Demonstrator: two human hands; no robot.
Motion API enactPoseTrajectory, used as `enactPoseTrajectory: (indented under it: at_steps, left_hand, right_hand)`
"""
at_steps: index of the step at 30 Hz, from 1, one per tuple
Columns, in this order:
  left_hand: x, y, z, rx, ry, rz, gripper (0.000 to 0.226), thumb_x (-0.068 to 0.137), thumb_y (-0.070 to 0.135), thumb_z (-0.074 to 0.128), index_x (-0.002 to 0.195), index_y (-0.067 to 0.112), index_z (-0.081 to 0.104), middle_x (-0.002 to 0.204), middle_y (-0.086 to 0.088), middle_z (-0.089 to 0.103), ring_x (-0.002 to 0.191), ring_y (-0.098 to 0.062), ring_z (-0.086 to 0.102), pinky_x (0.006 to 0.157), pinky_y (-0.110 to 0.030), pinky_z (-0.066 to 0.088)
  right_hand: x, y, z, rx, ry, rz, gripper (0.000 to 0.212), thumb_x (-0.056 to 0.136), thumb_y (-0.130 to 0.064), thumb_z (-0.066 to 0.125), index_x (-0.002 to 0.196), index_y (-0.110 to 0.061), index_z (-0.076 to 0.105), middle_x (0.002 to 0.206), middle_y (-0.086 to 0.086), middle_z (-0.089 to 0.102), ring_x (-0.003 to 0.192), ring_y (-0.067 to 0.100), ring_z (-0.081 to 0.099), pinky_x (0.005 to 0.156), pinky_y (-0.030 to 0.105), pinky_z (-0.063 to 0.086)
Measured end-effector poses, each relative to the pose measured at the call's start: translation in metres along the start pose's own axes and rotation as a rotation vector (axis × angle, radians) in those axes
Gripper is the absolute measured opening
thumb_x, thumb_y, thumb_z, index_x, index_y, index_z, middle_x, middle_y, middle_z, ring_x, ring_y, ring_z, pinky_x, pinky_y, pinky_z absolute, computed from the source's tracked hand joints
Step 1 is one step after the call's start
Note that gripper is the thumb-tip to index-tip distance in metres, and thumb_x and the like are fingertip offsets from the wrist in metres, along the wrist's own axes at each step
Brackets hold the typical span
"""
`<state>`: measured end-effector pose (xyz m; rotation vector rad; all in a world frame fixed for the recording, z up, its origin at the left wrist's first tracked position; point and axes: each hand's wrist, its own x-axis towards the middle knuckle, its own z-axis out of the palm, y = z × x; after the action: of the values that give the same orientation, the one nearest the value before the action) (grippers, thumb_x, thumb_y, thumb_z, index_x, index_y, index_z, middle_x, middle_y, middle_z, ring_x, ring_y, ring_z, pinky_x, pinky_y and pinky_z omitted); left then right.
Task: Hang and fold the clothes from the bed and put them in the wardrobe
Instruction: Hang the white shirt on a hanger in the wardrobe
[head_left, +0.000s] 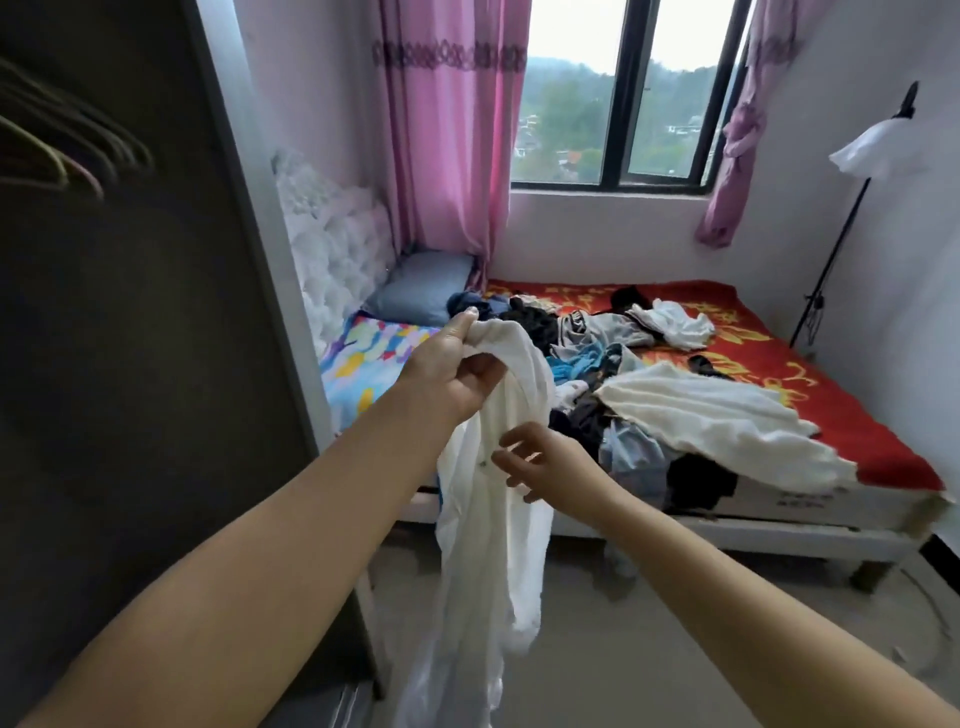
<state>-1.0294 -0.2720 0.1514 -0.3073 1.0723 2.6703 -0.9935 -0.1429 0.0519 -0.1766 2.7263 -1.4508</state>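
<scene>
The white, thin cotton-looking shirt (498, 499) hangs in the air near the person, between them and the near edge of the bed (779, 512), its lower part trailing down toward the pale floor. The left hand (457, 364) grips a bunched fold at the top, thumb up and fingers curled round the cloth. The right hand (540, 460) is lower and just right of the garment, fingers spread and loosely bent, holding nothing; whether its fingertips touch the fabric I cannot tell.

It looks light and very limp: it sags straight down from the one grip and keeps no shape of its own. I would judge it easy to lift but awkward to spread, so the collar or the two shoulder seams seem the sensible places to take hold, one in each hand, before slipping a hanger in.

The wire hangers (62, 150) hang in the dark open wardrobe (130, 364) at the far left. More clothes lie in a mixed heap (597, 353) on the red patterned bedcover (831, 395), with a cream knitted piece (727, 415) at its near right.
</scene>
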Motion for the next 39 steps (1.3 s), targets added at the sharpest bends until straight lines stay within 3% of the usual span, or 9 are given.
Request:
enactPoseTrajectory:
  at_steps: [5,10,15,19,22,24,28,33,39]
  left_hand:
    - [-0.003,0.021,-0.013,0.030,0.029,0.012,0.026,0.094,0.017,0.057,0.069,0.009,0.054,0.059,-0.003,0.057,0.058,-0.013,0.057,0.051,-0.024,0.053]
    - [-0.019,0.035,-0.030,-0.097,0.160,0.244,0.027,0.098,0.004,0.043,0.072,0.004,0.051,0.047,-0.005,0.056,0.043,-0.010,0.057,0.047,-0.021,0.052]
    - [-0.042,0.048,-0.068,-0.162,0.239,0.505,0.024,0.100,0.014,0.040,0.085,0.006,0.057,0.092,-0.010,0.063,0.092,-0.020,0.061,0.088,-0.031,0.050]
    - [-0.042,0.023,-0.084,0.282,0.406,0.702,0.004,0.098,0.012,0.048,0.096,0.009,0.047,0.097,-0.009,0.061,0.098,-0.020,0.061,0.086,-0.032,0.053]
    - [-0.044,0.005,-0.086,0.653,0.446,0.811,0.058,0.098,0.020,0.048,0.146,0.020,0.015,0.121,0.004,0.048,0.105,-0.008,0.055,0.090,-0.024,0.047]
    - [-0.049,-0.004,-0.089,0.822,0.328,0.790,0.087,0.096,0.023,0.051,0.148,0.028,-0.019,0.133,0.011,0.038,0.112,0.002,0.050,0.089,-0.008,0.043]
    - [-0.050,-0.016,-0.095,1.377,0.102,0.450,0.083,0.089,0.030,0.065,0.150,0.035,0.009,0.115,0.009,0.051,0.097,-0.003,0.050,0.069,0.000,0.039]
    - [-0.050,0.005,-0.105,1.198,0.152,0.425,0.021,0.090,0.014,0.062,0.108,0.005,0.063,0.102,-0.010,0.066,0.093,-0.019,0.064,0.083,-0.031,0.053]
    - [-0.065,0.049,-0.124,1.335,0.370,0.731,0.043,0.083,0.031,0.071,0.060,0.017,0.037,0.056,0.006,0.036,0.052,-0.005,0.032,0.052,-0.024,0.028]
  right_hand:
    - [0.035,-0.015,0.008,-0.030,-0.073,-0.149,0.046,0.084,-0.050,0.064,0.116,-0.018,0.058,0.105,-0.001,0.067,0.095,0.015,0.063,0.083,0.032,0.053]
    - [0.048,-0.026,0.022,0.191,-0.245,-0.184,0.023,0.093,-0.031,0.059,0.088,-0.011,0.069,0.094,0.013,0.071,0.092,0.029,0.067,0.090,0.044,0.052]
    - [0.063,-0.034,-0.006,0.557,-0.409,-0.112,0.038,0.082,-0.036,0.064,0.095,0.000,0.068,0.088,0.012,0.070,0.078,0.023,0.065,0.078,0.038,0.056]
    - [0.076,-0.064,-0.013,0.545,-0.379,-0.106,0.040,0.092,-0.042,0.056,0.073,-0.008,0.065,0.067,0.004,0.066,0.057,0.011,0.062,0.056,0.023,0.050]
    - [0.086,-0.082,-0.013,0.466,-0.386,-0.085,0.040,0.091,-0.047,0.056,0.084,-0.009,0.065,0.074,0.005,0.065,0.060,0.013,0.061,0.061,0.027,0.049]
    - [0.088,-0.092,-0.015,0.442,-0.435,-0.066,0.038,0.091,-0.045,0.057,0.090,-0.008,0.065,0.074,0.005,0.065,0.059,0.013,0.062,0.059,0.026,0.051]
    - [0.085,-0.105,-0.015,0.358,-0.589,-0.095,0.029,0.090,-0.037,0.062,0.082,-0.009,0.062,0.065,0.004,0.064,0.055,0.014,0.062,0.056,0.026,0.052]
    - [0.091,-0.112,-0.019,0.133,-0.676,-0.205,0.025,0.086,-0.033,0.067,0.082,-0.008,0.066,0.070,0.004,0.067,0.060,0.014,0.063,0.056,0.025,0.050]
    - [0.112,-0.091,-0.014,-0.157,-0.735,-0.159,0.022,0.096,-0.014,0.048,0.080,-0.016,0.063,0.075,0.003,0.059,0.056,0.011,0.054,0.051,0.021,0.042]
